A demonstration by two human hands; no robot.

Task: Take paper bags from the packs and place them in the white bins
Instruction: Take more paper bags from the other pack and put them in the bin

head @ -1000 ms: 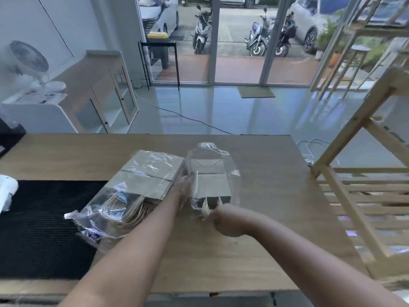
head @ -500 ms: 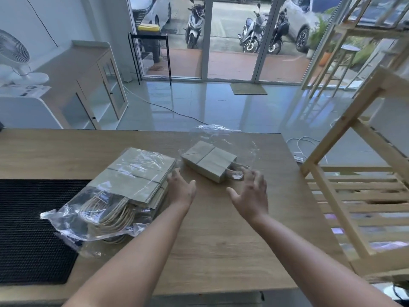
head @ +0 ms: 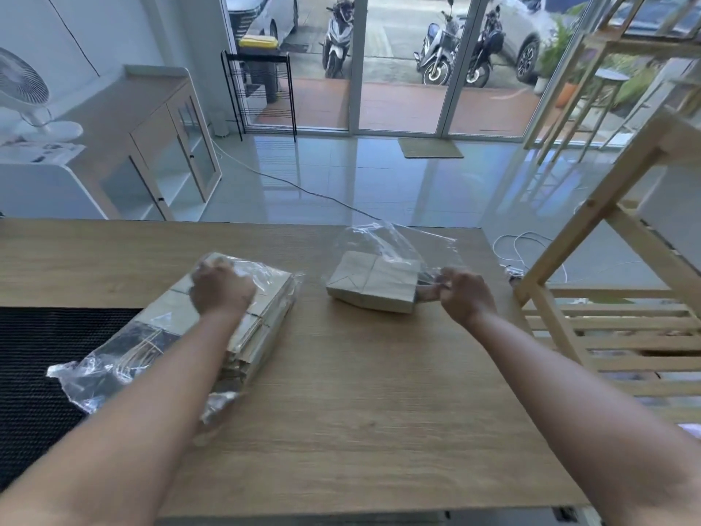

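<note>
Two clear plastic packs of folded brown paper bags lie on the wooden table (head: 360, 411). The large pack (head: 261, 320) lies at the left, partly over a black mat, its twine handles showing through the wrap. My left hand (head: 220, 288) is closed on the plastic at the large pack's far end. The small pack (head: 373, 284) lies at the right, its plastic puffed up above it. My right hand (head: 464, 296) pinches the small pack's open end, at the handles. No white bin is in view.
A black mat (head: 41, 373) covers the table's left part. A wooden slatted rack (head: 607, 328) stands close against the table's right edge. Beyond the table lie a tiled floor with cables, a white cabinet (head: 151, 161) and glass doors.
Both hands were open between the packs half a second ago; now the left has closed on the large pack and the right on the small pack's end. The small pack lies further right.
</note>
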